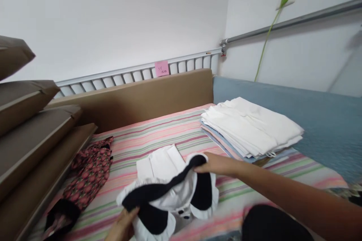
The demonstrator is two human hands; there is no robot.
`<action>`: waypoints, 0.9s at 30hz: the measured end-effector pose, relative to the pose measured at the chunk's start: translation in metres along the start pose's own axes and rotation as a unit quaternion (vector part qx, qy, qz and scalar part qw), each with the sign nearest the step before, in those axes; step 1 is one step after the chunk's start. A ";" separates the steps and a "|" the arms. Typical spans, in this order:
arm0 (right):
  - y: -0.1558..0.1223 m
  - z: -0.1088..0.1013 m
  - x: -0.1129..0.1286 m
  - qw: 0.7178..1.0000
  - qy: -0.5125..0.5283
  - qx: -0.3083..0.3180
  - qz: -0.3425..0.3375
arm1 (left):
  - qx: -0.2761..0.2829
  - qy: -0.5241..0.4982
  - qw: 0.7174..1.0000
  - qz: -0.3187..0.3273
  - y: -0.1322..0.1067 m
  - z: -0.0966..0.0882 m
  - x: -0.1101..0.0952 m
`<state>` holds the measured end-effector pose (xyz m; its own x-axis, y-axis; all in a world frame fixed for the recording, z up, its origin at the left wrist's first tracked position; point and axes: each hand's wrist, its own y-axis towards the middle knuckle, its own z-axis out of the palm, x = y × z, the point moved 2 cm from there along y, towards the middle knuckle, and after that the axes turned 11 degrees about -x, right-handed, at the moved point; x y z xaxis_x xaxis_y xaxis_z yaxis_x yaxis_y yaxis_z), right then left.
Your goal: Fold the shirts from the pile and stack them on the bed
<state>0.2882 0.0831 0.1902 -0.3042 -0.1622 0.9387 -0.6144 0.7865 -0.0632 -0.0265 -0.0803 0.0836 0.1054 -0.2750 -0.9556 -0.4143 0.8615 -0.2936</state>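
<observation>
A white blouse point(169, 160) with a black, white-ruffled collar lies across the striped sheet, partly folded, its lower part stretching away from me. My left hand point(123, 224) pinches the collar's near left end and is cut off by the bottom edge. At the collar's right end, the fingers of my right hand point(210, 164) close on the black band. Two dark buttons show on the white front below the collar opening. A little right of my right hand lies a stack of folded white clothes point(251, 124), with blue and pink pieces underneath.
Brown cushioned panels point(36, 120) pile up on the left, beside a red patterned garment point(92, 173). A brown padded board point(147, 96) and a radiator point(124, 77) run along the back. Blue padding point(283, 94) edges the right, under a pipe and a green cord.
</observation>
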 end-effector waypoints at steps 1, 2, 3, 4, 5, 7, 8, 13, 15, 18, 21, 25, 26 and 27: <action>0.028 -0.001 -0.003 0.999 0.051 0.003 0.002 | 0.015 -0.044 0.997 -0.055 0.019 0.007 -0.010; 0.055 -0.001 -0.010 0.995 0.095 -0.001 0.020 | 0.029 -0.087 0.990 -0.105 0.038 0.014 -0.019; 0.083 0.001 -0.020 0.990 0.128 -0.010 0.052 | 0.042 -0.122 0.981 -0.145 0.058 0.021 -0.025; 0.108 0.004 -0.032 0.984 0.149 -0.025 0.092 | 0.048 -0.144 0.973 -0.173 0.077 0.027 -0.029; 0.131 0.009 -0.046 0.977 0.160 -0.043 0.132 | 0.051 -0.155 0.967 -0.196 0.095 0.032 -0.028; 0.166 0.019 -0.075 0.963 0.175 -0.080 0.191 | 0.049 -0.160 0.956 -0.239 0.124 0.036 -0.020; 0.177 0.024 -0.088 0.958 0.185 -0.089 0.202 | 0.046 -0.159 0.953 -0.253 0.135 0.037 -0.013; 0.189 0.036 -0.126 0.933 0.293 -0.050 0.205 | 0.033 -0.162 0.953 -0.253 0.152 0.035 0.013; 0.187 0.037 -0.130 0.928 0.301 -0.076 0.206 | 0.013 -0.163 0.958 -0.236 0.148 0.037 0.014; 0.186 0.040 -0.131 0.933 0.248 -0.162 0.203 | -0.059 -0.176 0.967 -0.176 0.138 0.041 0.005; 0.185 0.047 -0.126 0.939 0.231 -0.179 0.181 | -0.093 -0.192 0.967 -0.140 0.117 0.044 -0.005; 0.167 0.049 -0.120 0.946 0.201 -0.172 0.185 | -0.064 -0.199 0.963 -0.168 0.080 0.038 -0.001; 0.158 0.049 -0.119 0.948 0.187 -0.176 0.188 | -0.076 -0.194 0.963 -0.173 0.071 0.035 0.005; 0.148 0.048 -0.119 0.950 0.170 -0.183 0.189 | -0.095 -0.187 0.963 -0.170 0.064 0.031 0.011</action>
<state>0.1985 0.1905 0.0527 -0.1614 0.3256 0.9316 -0.1943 0.9151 -0.3535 -0.0232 -0.0152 0.0532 0.5671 -0.3245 -0.7570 -0.4519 0.6458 -0.6154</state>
